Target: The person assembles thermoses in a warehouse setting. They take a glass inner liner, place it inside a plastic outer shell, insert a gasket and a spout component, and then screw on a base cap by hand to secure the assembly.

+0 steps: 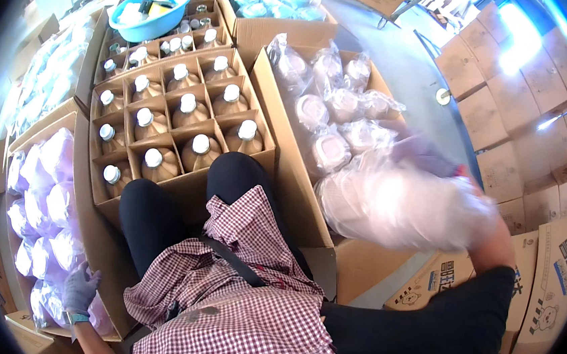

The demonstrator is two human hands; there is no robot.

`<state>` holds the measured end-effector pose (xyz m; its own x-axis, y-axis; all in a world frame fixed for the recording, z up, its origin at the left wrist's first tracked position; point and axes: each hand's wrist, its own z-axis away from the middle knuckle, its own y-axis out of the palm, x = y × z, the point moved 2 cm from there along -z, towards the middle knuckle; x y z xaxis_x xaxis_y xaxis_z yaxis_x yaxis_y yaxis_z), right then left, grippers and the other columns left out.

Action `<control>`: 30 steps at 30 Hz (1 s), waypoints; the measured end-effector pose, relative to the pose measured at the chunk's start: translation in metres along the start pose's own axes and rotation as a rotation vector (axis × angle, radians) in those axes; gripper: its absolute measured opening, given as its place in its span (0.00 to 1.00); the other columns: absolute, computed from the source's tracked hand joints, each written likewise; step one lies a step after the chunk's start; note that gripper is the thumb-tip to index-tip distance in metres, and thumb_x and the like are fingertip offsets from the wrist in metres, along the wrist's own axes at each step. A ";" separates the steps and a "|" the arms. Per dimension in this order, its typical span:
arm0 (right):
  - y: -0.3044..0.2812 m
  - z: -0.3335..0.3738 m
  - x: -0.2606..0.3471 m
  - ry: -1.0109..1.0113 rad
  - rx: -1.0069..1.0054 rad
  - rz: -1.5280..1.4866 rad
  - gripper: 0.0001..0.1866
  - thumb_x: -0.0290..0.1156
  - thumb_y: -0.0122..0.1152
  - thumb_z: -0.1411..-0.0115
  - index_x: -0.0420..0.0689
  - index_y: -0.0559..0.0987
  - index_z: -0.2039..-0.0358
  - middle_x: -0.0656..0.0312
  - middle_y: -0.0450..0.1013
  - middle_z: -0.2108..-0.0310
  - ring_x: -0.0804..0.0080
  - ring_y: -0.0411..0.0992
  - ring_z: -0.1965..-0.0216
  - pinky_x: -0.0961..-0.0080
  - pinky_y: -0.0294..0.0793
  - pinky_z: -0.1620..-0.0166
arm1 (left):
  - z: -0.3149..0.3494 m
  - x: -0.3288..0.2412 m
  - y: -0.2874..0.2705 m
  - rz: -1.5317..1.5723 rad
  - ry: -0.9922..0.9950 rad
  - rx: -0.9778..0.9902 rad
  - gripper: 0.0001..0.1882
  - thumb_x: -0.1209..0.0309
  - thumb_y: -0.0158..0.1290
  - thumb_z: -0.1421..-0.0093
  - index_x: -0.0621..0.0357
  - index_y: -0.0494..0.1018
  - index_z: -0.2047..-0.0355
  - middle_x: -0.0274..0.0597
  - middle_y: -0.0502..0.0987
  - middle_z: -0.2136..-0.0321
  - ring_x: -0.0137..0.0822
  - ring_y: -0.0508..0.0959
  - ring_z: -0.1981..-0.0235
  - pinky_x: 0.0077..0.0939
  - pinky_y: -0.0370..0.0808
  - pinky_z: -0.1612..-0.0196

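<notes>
Blurry bag, half-hidden hands

The right hand and its plastic bag are smeared by motion; the gloved left hand sits partly buried among purple packs.

- Open cardboard carton, centre right: holds clear plastic bags of white round lids.
- Large clear bag, blurred, above that carton's near end.
- Divided carton, centre: brown bottles with white caps, one per cell.
- Carton, left: bags of pale purple items.
- Carton, top: blue bagged items.
- Stacked closed cartons, right; nearer ones carry blue printed labels.
</notes>
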<state>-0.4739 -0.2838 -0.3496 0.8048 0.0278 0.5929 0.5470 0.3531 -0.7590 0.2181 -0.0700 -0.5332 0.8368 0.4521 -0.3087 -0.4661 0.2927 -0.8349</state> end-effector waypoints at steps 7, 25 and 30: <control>0.035 0.076 0.166 -0.509 -0.342 -0.721 0.41 0.31 0.68 0.53 0.35 0.64 0.38 0.51 0.71 0.44 0.65 0.74 0.49 0.66 0.70 0.40 | -0.032 -0.173 0.002 0.864 0.813 0.211 0.55 0.54 0.68 0.43 0.51 0.48 0.24 0.52 0.64 0.32 0.43 0.74 0.39 0.35 0.75 0.44; 0.323 -0.047 0.145 -0.847 -0.362 -0.666 0.62 0.49 0.77 0.48 0.29 0.48 0.28 0.40 0.58 0.34 0.46 0.59 0.33 0.56 0.63 0.33 | 0.005 -0.185 0.005 0.726 1.000 -0.167 0.37 0.60 0.69 0.45 0.63 0.71 0.39 0.51 0.77 0.43 0.44 0.77 0.43 0.42 0.72 0.38; 0.349 -0.002 0.103 -0.645 -0.361 -0.141 0.55 0.56 0.71 0.46 0.30 0.58 0.32 0.40 0.62 0.35 0.44 0.59 0.32 0.56 0.60 0.31 | -0.036 -0.172 0.074 0.945 0.853 -0.106 0.70 0.52 0.78 0.60 0.65 0.44 0.28 0.51 0.64 0.35 0.44 0.68 0.35 0.39 0.67 0.33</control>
<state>-0.2000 -0.1598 -0.5543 0.4880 0.5862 0.6467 0.7656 0.0683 -0.6396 0.0495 -0.1562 -0.5582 0.1305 -0.2468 -0.9602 -0.9861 0.0685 -0.1516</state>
